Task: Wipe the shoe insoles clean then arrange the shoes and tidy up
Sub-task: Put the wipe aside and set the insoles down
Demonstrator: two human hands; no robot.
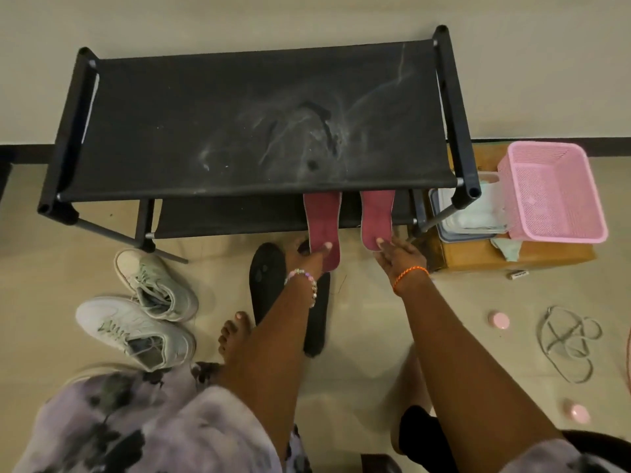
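Two maroon insoles lie with their far ends under the top shelf of a black shoe rack (259,124). My left hand (305,256) pinches the near end of the left maroon insole (323,223). The near end of the right maroon insole (376,218) is pinched by my right hand (397,252). Two black insoles (269,278) lie on the floor under my left forearm. A pair of white and pale green sneakers (143,312) stands on the floor to the left.
A pink mesh basket (553,196) and a grey tray of wipes (471,216) sit on a cardboard box (512,254) right of the rack. Loose laces (566,339) and two small pink caps (499,319) lie on the floor. My bare foot (235,332) is near the black insoles.
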